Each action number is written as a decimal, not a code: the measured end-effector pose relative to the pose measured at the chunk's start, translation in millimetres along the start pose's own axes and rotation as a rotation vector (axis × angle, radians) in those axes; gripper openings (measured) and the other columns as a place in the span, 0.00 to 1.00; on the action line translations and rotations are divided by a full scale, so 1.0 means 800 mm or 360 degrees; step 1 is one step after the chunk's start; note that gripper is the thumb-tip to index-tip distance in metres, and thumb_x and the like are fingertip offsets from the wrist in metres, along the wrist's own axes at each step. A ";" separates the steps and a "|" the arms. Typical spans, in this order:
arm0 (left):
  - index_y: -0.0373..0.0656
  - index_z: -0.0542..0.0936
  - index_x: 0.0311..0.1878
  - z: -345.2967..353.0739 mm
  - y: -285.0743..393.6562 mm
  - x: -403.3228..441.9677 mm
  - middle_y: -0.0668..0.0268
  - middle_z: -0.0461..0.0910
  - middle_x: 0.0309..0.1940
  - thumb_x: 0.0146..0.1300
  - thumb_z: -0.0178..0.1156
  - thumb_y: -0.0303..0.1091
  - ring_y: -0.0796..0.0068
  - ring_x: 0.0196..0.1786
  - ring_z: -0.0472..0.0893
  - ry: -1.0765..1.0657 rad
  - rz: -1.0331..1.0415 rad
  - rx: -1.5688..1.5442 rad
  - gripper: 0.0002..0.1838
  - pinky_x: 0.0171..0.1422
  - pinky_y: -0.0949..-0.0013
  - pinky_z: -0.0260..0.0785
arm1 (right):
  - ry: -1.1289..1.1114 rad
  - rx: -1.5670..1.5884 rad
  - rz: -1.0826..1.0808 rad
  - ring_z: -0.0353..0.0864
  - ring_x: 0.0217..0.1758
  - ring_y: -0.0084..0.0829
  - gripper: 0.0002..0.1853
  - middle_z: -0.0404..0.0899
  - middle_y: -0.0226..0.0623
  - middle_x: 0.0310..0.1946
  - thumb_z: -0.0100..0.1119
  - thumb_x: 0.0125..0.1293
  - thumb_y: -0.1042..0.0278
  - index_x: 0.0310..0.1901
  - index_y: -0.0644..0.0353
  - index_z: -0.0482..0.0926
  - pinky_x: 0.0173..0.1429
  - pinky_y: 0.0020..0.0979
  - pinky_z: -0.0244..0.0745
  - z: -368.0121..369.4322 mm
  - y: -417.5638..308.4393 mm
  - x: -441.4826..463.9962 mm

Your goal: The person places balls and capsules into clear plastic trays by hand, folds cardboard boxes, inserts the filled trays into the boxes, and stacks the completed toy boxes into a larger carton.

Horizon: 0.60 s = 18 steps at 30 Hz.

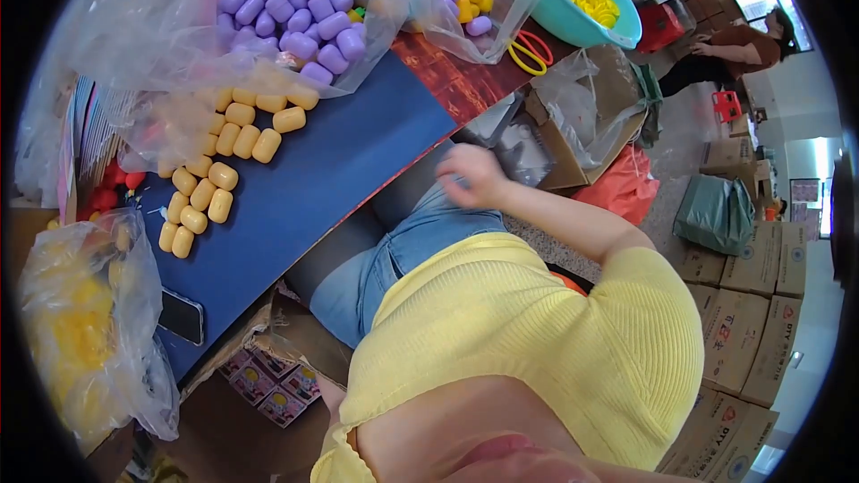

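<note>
My right hand (476,175) is over my lap, just off the table's edge. Its fingers are half bent and slightly blurred, with a small gap between them and no object visible there. A bit of my left forearm (332,396) shows beside an open cardboard box (300,326) at the table's front edge; the left hand itself is hidden. Several pale orange capsule-shaped pieces (228,139) lie in rows on the blue tabletop (331,161). Behind them, a clear plastic bag (170,49) holds many purple capsules (300,13).
A phone (182,316) lies by the left edge near a bag of yellow pieces (76,313). Scissors (531,54) sit beside a turquoise basin (617,31) of yellow pieces. An open carton (559,148) stands to my right, stacked boxes (738,340) farther off. A person (743,54) is in the background.
</note>
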<state>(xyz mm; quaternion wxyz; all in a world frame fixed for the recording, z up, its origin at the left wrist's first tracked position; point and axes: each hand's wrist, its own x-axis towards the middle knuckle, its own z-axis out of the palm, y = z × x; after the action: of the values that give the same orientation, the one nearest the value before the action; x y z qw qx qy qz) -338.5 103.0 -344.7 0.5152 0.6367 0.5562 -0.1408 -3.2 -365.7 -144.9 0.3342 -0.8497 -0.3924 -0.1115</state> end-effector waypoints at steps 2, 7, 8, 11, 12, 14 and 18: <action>0.37 0.80 0.48 -0.017 0.038 -0.005 0.60 0.79 0.36 0.72 0.48 0.40 0.66 0.34 0.76 0.0001 0.0144 0.0332 0.17 0.40 0.68 0.69 | 0.0143 -0.0239 0.0716 0.76 0.24 0.39 0.03 0.80 0.36 0.24 0.62 0.59 0.69 0.33 0.57 0.81 0.31 0.35 0.73 -0.032 0.055 -0.079; 0.35 0.82 0.43 -0.060 0.187 -0.088 0.61 0.81 0.29 0.71 0.50 0.37 0.67 0.27 0.76 -0.0040 0.0495 0.1077 0.15 0.33 0.68 0.70 | -0.0318 -0.0569 0.1603 0.82 0.28 0.38 0.17 0.85 0.37 0.28 0.66 0.62 0.51 0.38 0.58 0.87 0.36 0.38 0.77 -0.057 0.237 -0.263; 0.35 0.83 0.42 -0.064 0.225 -0.123 0.61 0.82 0.28 0.70 0.51 0.36 0.67 0.25 0.76 -0.0046 0.0563 0.1130 0.15 0.31 0.68 0.70 | -0.0289 -0.0417 0.1676 0.83 0.29 0.38 0.17 0.86 0.36 0.29 0.67 0.62 0.50 0.39 0.58 0.87 0.37 0.38 0.77 -0.056 0.261 -0.276; 0.35 0.84 0.38 -0.047 0.342 -0.267 0.62 0.81 0.23 0.69 0.52 0.34 0.68 0.21 0.75 -0.0022 0.0744 0.1112 0.14 0.28 0.69 0.69 | -0.0334 0.0033 0.1943 0.84 0.32 0.36 0.20 0.87 0.35 0.31 0.68 0.61 0.45 0.41 0.56 0.89 0.41 0.34 0.78 -0.034 0.304 -0.288; 0.35 0.83 0.37 -0.029 0.381 -0.321 0.63 0.80 0.22 0.69 0.52 0.33 0.70 0.20 0.74 -0.0022 0.0813 0.1078 0.14 0.27 0.70 0.68 | -0.0447 0.0140 0.2052 0.84 0.33 0.36 0.21 0.88 0.34 0.32 0.68 0.61 0.44 0.41 0.55 0.90 0.43 0.33 0.78 -0.048 0.297 -0.275; 0.35 0.83 0.32 0.030 0.430 -0.396 0.67 0.77 0.16 0.66 0.53 0.30 0.75 0.16 0.70 -0.0141 0.1103 0.0783 0.12 0.23 0.74 0.62 | -0.0505 0.0090 0.1908 0.83 0.32 0.35 0.20 0.87 0.34 0.31 0.68 0.60 0.44 0.40 0.54 0.90 0.42 0.32 0.78 -0.062 0.296 -0.265; 0.37 0.82 0.29 0.216 0.480 -0.412 0.71 0.75 0.13 0.61 0.59 0.26 0.80 0.15 0.66 -0.0804 0.1497 0.0926 0.06 0.22 0.77 0.57 | -0.0558 0.0001 0.1766 0.83 0.34 0.35 0.19 0.86 0.34 0.29 0.69 0.59 0.44 0.38 0.52 0.91 0.44 0.34 0.76 -0.062 0.295 -0.272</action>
<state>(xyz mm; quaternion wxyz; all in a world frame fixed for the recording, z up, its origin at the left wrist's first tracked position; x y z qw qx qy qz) -55.3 -165.5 21.1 0.4431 0.8758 0.0146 -0.1911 30.2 -638.0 -319.1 0.2729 -0.9338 0.0620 0.2228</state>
